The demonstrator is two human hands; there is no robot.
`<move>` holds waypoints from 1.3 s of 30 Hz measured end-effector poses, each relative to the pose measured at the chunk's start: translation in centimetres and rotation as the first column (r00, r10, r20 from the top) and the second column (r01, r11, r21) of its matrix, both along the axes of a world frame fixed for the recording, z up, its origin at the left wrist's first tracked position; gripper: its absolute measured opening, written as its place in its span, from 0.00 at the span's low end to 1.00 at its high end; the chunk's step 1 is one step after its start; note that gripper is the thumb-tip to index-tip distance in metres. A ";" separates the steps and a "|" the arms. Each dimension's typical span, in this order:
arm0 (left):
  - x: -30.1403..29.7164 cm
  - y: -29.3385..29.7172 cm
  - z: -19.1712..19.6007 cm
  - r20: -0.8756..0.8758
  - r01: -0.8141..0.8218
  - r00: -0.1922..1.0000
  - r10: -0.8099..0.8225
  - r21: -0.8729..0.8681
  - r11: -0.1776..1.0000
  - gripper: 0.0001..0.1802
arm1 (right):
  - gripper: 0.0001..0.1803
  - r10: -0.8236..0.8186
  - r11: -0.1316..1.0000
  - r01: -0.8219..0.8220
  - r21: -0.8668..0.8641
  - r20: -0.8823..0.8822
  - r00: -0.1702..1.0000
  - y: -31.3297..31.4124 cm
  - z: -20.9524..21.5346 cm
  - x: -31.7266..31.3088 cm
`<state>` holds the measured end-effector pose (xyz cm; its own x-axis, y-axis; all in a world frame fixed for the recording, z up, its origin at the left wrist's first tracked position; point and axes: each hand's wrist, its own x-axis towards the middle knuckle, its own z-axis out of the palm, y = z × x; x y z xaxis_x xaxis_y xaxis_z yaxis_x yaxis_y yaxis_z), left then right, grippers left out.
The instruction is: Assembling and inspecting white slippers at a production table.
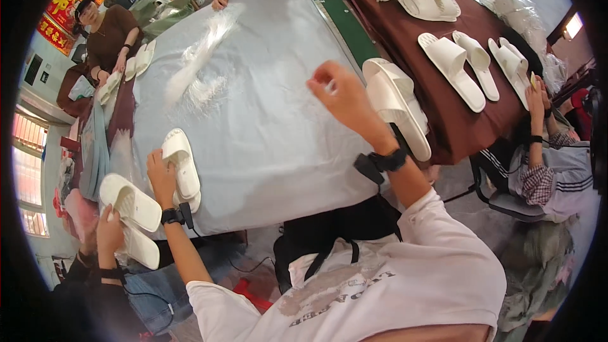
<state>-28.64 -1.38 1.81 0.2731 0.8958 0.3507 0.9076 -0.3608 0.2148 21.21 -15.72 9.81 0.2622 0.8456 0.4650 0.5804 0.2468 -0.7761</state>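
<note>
I have the left hand (163,174) at the left edge of 1 pair of white slippers (183,168) near the table's near-left corner; its fingers touch the side, but I cannot tell whether they grip or rest. The right hand (342,98) is up over the table, and I see its fingers curled in, leaving a narrow gap to the thumb; I cannot tell whether anything thin is pinched there.

From how things lie, I'd judge the work partway: these slippers are paired but bare, with no wrapping on them that I can see. What remains I can't judge further.

As for pose, the left forearm reaches forward and slightly left, while the right bends inward, wrist above the table's right side.

Beyond, 1 bigger-looking pair of slippers (396,107) lies by the right forearm, clear film (199,66) lies across the pale table cover (272,133), and a neighbour's hand (109,234) holds 2 slippers (132,202) at left.
</note>
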 end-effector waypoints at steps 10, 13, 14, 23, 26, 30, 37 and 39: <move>16.0 -10.5 2.7 0.243 0.540 0.818 -0.522 -0.009 0.842 0.22 | 0.25 -0.279 0.795 0.466 -0.388 0.449 0.849 -10.7 -3.9 9.7; 20.2 -12.9 5.3 0.276 0.678 0.716 -0.641 -0.052 0.734 0.19 | 0.22 -0.269 0.879 0.356 -0.318 0.285 0.920 -10.2 -1.8 6.1; 21.4 -13.1 5.8 0.361 0.720 0.660 -0.659 -0.055 0.691 0.21 | 0.19 -0.212 0.925 0.271 -0.265 0.232 0.949 -9.3 -1.5 4.8; 26.2 -7.9 4.5 0.559 0.656 0.579 -0.594 0.113 0.746 0.44 | 0.19 0.045 0.987 -0.065 -0.150 -0.130 0.991 -2.4 -5.3 -6.4; 24.6 -5.6 3.6 0.635 0.648 0.606 -0.480 -0.043 0.761 0.43 | 0.18 0.153 0.956 -0.196 -0.216 -0.203 0.967 -2.1 -4.2 -5.7; 23.6 -4.8 2.0 0.603 0.542 0.696 -0.390 -0.085 0.836 0.35 | 0.21 0.069 0.931 -0.134 -0.339 -0.197 0.978 -2.9 -3.5 -1.3; 26.0 -6.1 1.0 0.487 0.563 0.754 -0.442 -0.131 0.816 0.30 | 0.54 -0.194 0.908 0.360 -0.212 0.550 0.812 -4.2 -8.8 3.2; 26.9 -6.5 1.3 0.513 0.569 0.728 -0.456 -0.080 0.818 0.30 | 0.55 -0.241 0.916 0.377 -0.138 0.562 0.791 -4.2 -9.0 3.1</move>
<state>-1.71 -7.87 3.09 0.5742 0.7315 0.3677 0.3729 -0.6335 0.6780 24.34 -19.96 0.84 0.3023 0.8606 0.4098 0.9260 -0.1632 -0.3404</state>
